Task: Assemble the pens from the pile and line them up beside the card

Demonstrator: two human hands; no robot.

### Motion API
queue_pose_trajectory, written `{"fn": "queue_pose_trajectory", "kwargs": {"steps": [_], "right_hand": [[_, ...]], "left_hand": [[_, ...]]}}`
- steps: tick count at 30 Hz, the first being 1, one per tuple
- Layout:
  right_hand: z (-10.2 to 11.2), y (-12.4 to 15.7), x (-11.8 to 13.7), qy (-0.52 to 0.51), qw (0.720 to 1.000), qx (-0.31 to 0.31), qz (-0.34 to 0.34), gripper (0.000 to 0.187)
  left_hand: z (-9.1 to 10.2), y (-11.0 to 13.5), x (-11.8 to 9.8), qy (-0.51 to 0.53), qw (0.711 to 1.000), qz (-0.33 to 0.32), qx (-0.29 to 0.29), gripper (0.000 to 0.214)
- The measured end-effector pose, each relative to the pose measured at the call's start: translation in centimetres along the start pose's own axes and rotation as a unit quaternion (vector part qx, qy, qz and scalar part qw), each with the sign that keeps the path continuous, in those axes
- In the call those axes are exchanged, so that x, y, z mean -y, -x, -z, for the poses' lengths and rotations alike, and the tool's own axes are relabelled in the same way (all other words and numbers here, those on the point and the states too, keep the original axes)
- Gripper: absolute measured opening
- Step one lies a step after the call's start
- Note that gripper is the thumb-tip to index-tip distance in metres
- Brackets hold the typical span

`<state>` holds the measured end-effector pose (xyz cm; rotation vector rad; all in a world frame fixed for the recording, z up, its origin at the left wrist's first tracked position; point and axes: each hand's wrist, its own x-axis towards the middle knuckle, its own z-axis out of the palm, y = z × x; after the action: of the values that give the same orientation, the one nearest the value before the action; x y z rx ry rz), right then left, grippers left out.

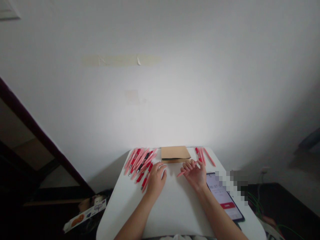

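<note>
Right hand grips a pink pen near the far edge of the tabletop, beside a tan box or notebook (I can't tell which); left hand, loosely spread, flanks pens by the far-left corner.

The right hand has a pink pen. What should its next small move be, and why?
I'd probably have the right hand lay the pink pen beside the small group of pens on the right: it already holds the pen close to that group, while the left hand, by the larger pile of pens, appears to hold nothing.
</note>
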<state>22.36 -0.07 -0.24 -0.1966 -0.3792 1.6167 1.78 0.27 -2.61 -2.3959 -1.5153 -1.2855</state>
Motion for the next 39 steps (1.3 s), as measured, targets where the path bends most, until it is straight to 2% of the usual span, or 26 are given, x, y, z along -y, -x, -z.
{"fn": "queue_pose_trajectory", "kwargs": {"steps": [5, 10, 13, 17, 23, 29, 33, 39], "right_hand": [[0.0, 0.0, 0.1, 0.024, 1.0, -0.004, 0.003, 0.042], [0.1, 0.0, 0.0, -0.002, 1.0, -0.005, -0.011, 0.04], [0.0, 0.1, 0.0, -0.016, 1.0, 0.0, -0.018, 0.038], [0.0, 0.1, 0.1, -0.009, 1.0, 0.0, -0.014, 0.037], [0.4, -0.3, 0.2, 0.021, 0.999, -0.028, 0.006, 0.034], [1.0, -1.0, 0.1, 0.056, 0.996, -0.048, 0.043, 0.037], [1.5, -1.3, 0.0, 0.065, 0.992, -0.074, 0.074, 0.028], [1.7, -1.4, 0.0, 0.103, 0.977, -0.137, 0.129, 0.028]], "left_hand": [[0.3, -0.2, -0.2, -0.03, 0.999, -0.013, 0.012, 0.026], [0.3, -1.1, 0.0, -0.085, 0.994, -0.039, 0.059, 0.037], [-0.3, -2.4, 0.7, -0.118, 0.988, -0.048, 0.09, 0.045], [-1.5, -4.0, 2.0, -0.124, 0.982, -0.063, 0.131, 0.041], [-2.1, -4.2, 3.2, -0.112, 0.977, -0.076, 0.165, 0.038], [-0.8, -4.1, 1.8, -0.09, 0.976, -0.1, 0.173, 0.025], [0.0, -3.8, 0.2, -0.072, 0.975, -0.109, 0.181, 0.026], [-0.3, -2.3, -1.5, -0.051, 0.972, -0.124, 0.192, 0.028]]}}
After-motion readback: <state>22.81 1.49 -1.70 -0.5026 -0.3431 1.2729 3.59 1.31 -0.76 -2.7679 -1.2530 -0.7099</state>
